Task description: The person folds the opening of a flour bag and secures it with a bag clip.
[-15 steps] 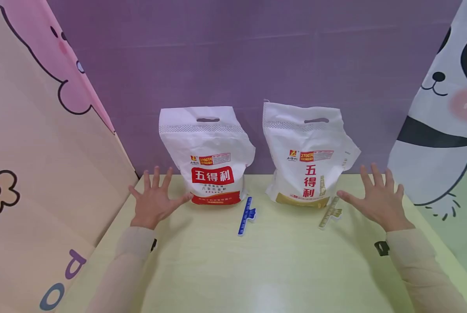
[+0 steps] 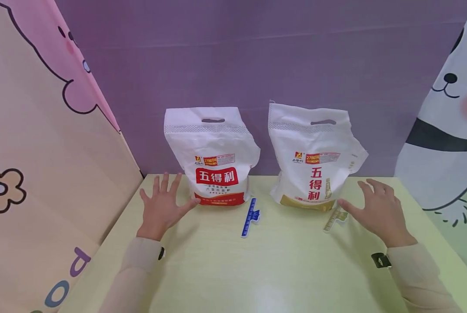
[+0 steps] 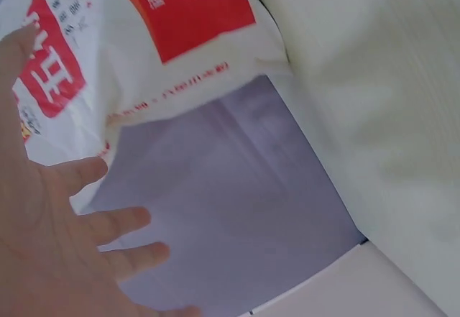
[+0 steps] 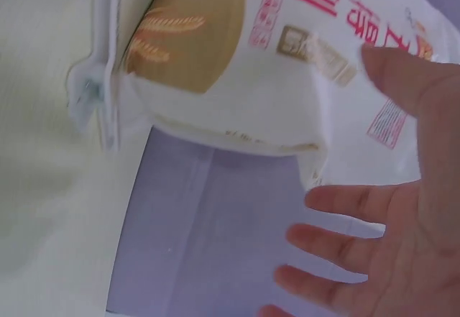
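Two white flour bags stand upright at the back of the table. The left flour bag point(image 2: 214, 148) has a red label and a red bottom band; the right flour bag point(image 2: 311, 143) has red lettering and a gold bottom band. My left hand point(image 2: 161, 211), fingers spread and holding nothing, is just left of the red-labelled bag. On the other side my right hand point(image 2: 382, 213) hovers to the right of the gold-banded bag, its fingers slightly bent and nothing in it. A blue bag clip point(image 2: 250, 218) lies between the bags. Close to the right thumb lies a gold bag clip point(image 2: 335, 218).
The pale yellow table point(image 2: 233, 269) meets a purple backdrop point(image 2: 233, 52) right behind the bags. A printed panel point(image 2: 41, 152) borders the left side, and a panda-print panel point(image 2: 437, 169) borders the right.
The whole head view has shifted slightly to the right. My right hand's fingers have gone from widely spread to closer together and a bit bent. Bags and clips stay in place.
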`<state>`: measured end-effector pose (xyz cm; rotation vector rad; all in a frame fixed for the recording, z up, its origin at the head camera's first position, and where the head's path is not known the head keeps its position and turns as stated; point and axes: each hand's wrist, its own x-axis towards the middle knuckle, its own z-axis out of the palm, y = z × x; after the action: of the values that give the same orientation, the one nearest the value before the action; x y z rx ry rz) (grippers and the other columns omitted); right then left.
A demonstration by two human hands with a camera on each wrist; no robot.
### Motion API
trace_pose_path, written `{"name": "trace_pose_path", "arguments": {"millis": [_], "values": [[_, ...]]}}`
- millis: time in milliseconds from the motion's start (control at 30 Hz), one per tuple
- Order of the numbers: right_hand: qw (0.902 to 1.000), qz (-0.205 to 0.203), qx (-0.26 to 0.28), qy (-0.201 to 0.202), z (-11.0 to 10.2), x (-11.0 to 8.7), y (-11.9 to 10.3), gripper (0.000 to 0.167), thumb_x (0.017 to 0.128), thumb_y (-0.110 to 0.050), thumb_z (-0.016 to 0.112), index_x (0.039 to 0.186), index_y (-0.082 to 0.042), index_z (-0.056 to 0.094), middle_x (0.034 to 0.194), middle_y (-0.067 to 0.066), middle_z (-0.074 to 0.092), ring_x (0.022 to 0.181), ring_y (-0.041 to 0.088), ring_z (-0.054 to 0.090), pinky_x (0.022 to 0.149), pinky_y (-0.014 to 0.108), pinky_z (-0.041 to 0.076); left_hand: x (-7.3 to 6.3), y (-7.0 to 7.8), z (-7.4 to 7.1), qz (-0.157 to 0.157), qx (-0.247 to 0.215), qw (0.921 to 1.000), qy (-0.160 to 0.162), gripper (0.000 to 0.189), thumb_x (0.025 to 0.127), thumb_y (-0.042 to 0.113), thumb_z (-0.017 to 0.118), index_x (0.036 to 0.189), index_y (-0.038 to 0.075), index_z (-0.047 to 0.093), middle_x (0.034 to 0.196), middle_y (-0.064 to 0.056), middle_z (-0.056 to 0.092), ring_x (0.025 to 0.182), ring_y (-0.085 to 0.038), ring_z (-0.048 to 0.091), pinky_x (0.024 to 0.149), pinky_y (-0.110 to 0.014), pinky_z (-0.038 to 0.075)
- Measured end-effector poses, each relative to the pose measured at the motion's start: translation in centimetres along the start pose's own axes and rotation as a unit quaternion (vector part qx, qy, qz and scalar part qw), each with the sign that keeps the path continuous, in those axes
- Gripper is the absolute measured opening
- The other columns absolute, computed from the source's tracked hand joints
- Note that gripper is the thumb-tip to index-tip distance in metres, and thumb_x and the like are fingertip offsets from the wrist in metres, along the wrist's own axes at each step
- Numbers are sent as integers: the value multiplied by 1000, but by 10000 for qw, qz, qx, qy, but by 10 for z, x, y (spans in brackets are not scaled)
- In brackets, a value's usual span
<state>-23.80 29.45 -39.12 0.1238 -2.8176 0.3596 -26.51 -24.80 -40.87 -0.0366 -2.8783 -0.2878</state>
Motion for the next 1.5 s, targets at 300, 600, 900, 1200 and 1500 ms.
{"name": "trace_pose_path", "arguments": {"millis": [300,600,900,1200,1500], "values": [[9979,-342,536,-150,-10,-3,-34,46,97,-39,65,125,-2,65,114,22,72,99,40,69,66,48,56,-6,24,-3,687,76,9950,714,55,93,48,68,132,9,65,121,-17,72,108,-38,66,92,-59,53],[9860,-728,1497,72,-9,10,-70,24,97,-27,69,109,-7,72,93,9,78,81,24,72,65,34,49,-2,47,-14,897,-566,9896,972,33,93,37,73,115,13,73,97,-8,77,81,-25,69,72,-42,58],[9699,-1069,2173,250,-6,24,-103,16,96,-23,70,103,-9,72,85,3,76,72,15,68,67,30,51,7,64,-26,1104,-1035,9781,1428,24,93,31,72,109,13,73,89,-5,76,75,-21,66,65,-36,56],[9548,-1280,2668,284,-9,32,-128,9,96,-16,69,102,-9,72,79,0,73,64,9,65,62,24,51,13,78,-34,1130,-1305,9730,1529,26,92,27,76,114,14,73,92,-5,76,78,-21,68,66,-36,57],[9466,-1313,2939,173,-7,43,-142,10,97,-15,68,104,-8,71,83,4,72,68,15,65,59,24,52,23,90,-42,1255,-1564,9630,1803,23,92,25,75,112,13,72,89,-6,76,76,-22,68,65,-36,58]]}}
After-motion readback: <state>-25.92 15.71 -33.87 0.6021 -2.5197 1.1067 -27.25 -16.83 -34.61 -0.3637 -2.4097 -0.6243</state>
